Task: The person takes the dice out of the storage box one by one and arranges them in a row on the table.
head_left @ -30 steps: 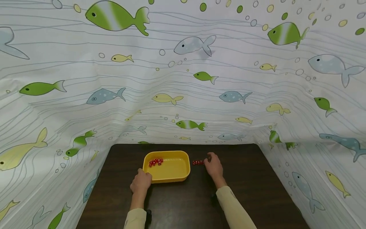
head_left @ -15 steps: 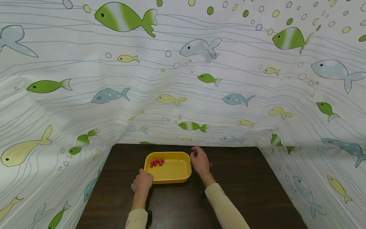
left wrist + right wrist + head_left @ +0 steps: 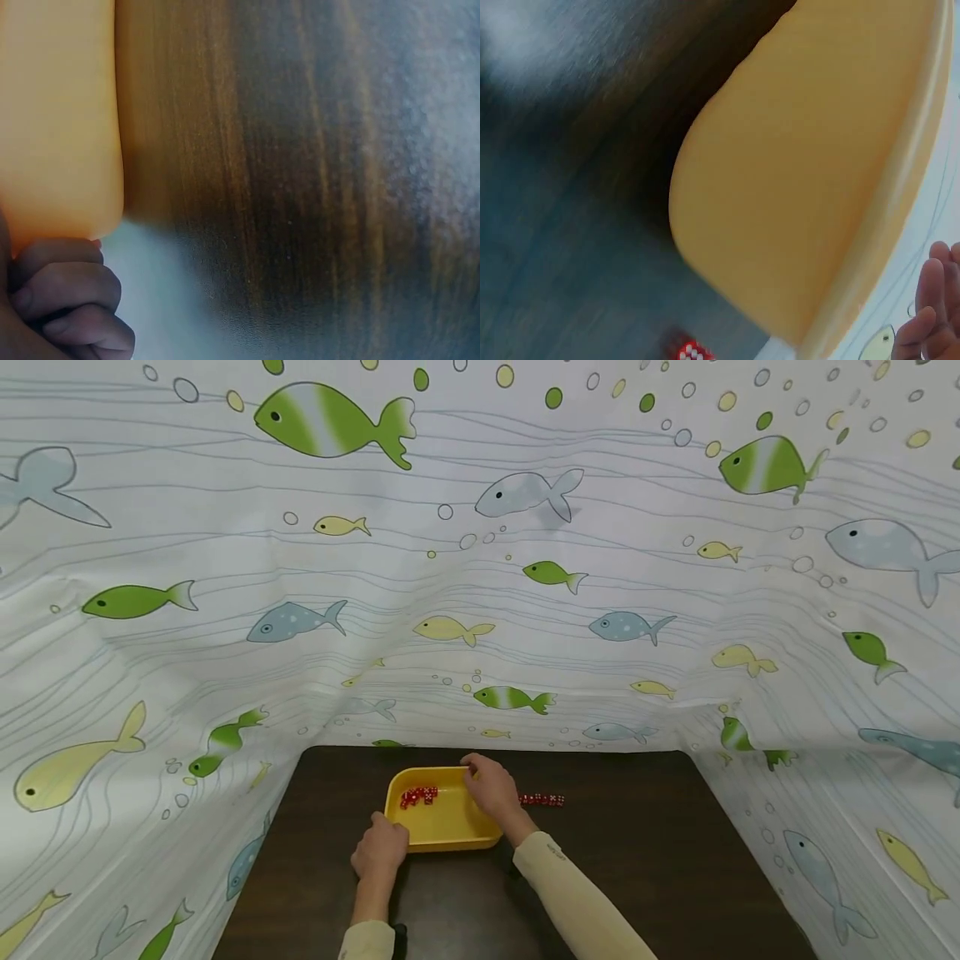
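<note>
At the left, the left hand (image 3: 380, 843) has its fingers curled and clamped on the near left corner of the yellow tray (image 3: 447, 846). The tray sits on the dark table (image 3: 637, 852), its longer side running left to right. Inside it, toward the far left, is a loose cluster of red dice (image 3: 428, 794).

Next comes the right hand (image 3: 491, 792), over the tray's right end, its fingertips toward the far rim. Its fingers look bent in the head view, but I cannot tell whether they pinch anything or are apart; the right wrist view catches only part of them at its edge.

Farthest right, on the table outside the tray, lies a row of red dice (image 3: 542, 799). Its long axis runs left to right, in line with the tray's length, and its left end comes up beside the right wrist. From the right hand the row lies to the right; that hand is clearly nearer, the left being across the tray.
</note>
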Demonstrator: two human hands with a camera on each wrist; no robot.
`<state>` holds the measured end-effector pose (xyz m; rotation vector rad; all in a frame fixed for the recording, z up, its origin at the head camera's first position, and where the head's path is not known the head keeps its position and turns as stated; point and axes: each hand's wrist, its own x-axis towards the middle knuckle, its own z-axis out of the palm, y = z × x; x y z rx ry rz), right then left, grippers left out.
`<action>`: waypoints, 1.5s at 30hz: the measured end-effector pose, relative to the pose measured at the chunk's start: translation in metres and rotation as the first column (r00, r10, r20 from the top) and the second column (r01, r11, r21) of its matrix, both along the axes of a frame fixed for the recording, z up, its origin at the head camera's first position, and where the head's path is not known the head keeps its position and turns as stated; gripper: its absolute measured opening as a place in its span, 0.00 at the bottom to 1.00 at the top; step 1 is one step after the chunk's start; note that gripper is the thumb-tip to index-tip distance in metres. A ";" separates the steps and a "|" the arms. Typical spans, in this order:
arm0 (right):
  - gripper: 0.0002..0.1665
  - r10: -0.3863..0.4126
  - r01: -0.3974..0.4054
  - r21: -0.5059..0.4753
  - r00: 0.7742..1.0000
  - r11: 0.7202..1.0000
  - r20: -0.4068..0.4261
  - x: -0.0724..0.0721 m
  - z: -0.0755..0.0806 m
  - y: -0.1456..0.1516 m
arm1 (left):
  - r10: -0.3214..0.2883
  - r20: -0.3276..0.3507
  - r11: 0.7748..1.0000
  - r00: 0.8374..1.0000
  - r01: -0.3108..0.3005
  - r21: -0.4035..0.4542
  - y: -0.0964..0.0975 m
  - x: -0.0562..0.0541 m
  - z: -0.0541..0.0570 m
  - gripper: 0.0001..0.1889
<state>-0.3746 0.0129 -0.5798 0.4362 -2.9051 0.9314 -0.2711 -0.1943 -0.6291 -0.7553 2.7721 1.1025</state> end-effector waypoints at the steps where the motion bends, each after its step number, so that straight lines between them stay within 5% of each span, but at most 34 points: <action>1: 0.14 0.005 -0.005 0.009 1.000 1.000 0.009 0.000 -0.002 -0.002 | 0.003 0.001 1.000 1.000 -0.003 -0.002 0.000 0.000 -0.001 0.23; 19: 0.21 0.084 -0.123 0.247 0.983 0.961 0.165 -0.010 -0.021 -0.029 | 0.020 -0.005 1.000 1.000 -0.020 -0.002 0.004 0.002 -0.003 0.21; 26: 0.20 0.126 -0.164 0.318 0.982 0.934 0.139 -0.009 -0.028 -0.034 | 0.009 -0.016 1.000 1.000 -0.009 -0.021 0.006 0.001 -0.001 0.21; 37: 0.21 0.205 -0.249 0.297 0.964 0.922 0.172 -0.007 -0.037 -0.042 | 0.022 -0.017 0.999 1.000 -0.022 -0.024 0.004 0.002 -0.003 0.22; 45: 0.18 0.205 -0.241 0.211 0.962 0.947 0.178 -0.010 -0.037 -0.043 | 0.032 -0.019 0.999 0.999 -0.032 -0.027 0.003 -0.001 -0.002 0.21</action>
